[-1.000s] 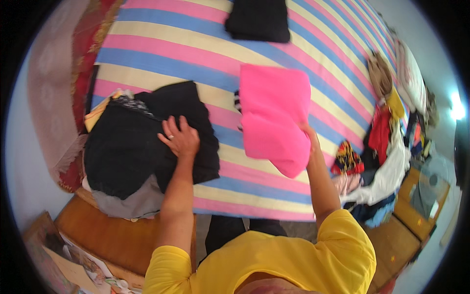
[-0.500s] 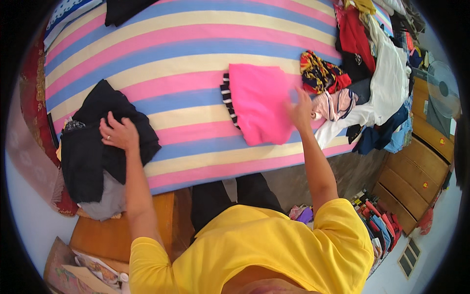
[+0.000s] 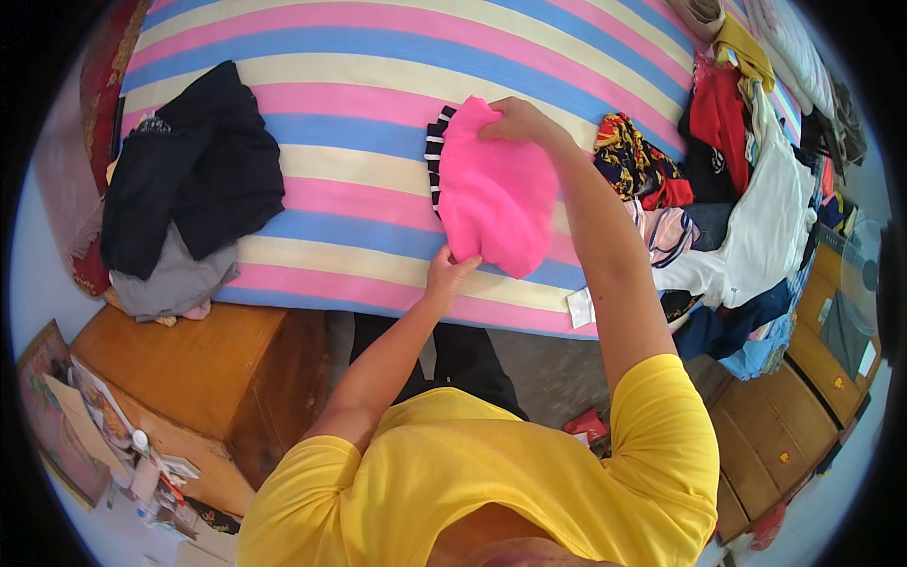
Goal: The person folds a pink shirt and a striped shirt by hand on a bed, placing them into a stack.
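Observation:
A folded bright pink garment [image 3: 501, 194] lies on the striped bed sheet [image 3: 354, 203], with a black-and-white striped edge [image 3: 436, 156] showing along its left side. My right hand [image 3: 520, 123] has closed on its top edge, and the cloth bunches slightly there. At the lower left corner, my left hand [image 3: 452, 276] pinches the near edge between thumb and fingers. Part of each hand's fingertips is hidden by cloth or by the hand itself.
To the left is a pile of black clothes [image 3: 203, 170] over a grey one [image 3: 179, 274]. Loose clothes lie right, including a white garment [image 3: 770, 227] and a patterned cloth [image 3: 633, 161]. A wooden cabinet [image 3: 179, 369] stands near left; wooden drawers [image 3: 770, 425] and a fan [image 3: 860, 260] stand right.
My left hand has left the black pile and moved right to the pink garment's near edge. My right hand has gone from its right side to its top edge. The view has shifted.

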### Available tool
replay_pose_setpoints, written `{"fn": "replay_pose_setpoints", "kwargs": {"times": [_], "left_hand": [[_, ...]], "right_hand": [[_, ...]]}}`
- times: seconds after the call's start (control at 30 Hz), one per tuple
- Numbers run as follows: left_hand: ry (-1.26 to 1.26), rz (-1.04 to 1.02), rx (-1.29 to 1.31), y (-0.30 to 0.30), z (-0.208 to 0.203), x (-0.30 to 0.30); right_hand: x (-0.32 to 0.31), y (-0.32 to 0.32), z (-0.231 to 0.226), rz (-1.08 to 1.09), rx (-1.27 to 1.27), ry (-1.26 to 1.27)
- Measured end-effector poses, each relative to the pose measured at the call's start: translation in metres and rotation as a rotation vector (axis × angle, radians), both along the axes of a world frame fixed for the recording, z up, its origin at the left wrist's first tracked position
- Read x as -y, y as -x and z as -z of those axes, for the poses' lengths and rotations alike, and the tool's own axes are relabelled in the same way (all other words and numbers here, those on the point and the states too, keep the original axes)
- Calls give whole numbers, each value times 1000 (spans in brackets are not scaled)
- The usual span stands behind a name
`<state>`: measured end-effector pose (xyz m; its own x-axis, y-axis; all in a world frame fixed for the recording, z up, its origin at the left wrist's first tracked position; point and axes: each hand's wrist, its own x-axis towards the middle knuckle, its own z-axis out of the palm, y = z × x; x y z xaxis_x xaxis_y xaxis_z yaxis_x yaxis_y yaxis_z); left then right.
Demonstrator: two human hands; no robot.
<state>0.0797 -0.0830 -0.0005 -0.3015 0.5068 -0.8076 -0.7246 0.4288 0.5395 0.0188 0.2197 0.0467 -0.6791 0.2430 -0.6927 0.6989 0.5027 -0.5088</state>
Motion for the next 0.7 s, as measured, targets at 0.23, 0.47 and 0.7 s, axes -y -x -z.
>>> {"fn": "replay_pose_setpoints", "kwargs": {"times": [0.23, 0.47, 0.7], "left_hand": [[21, -6, -93, 14, 1, 4], [-196, 150, 35, 58, -17, 12], [-306, 374, -303, 209, -158, 12]], "right_hand": [[13, -81, -60, 162, -329, 130], [26, -119, -82, 534, -476, 285], [14, -53, -121, 596, -678, 484]]}}
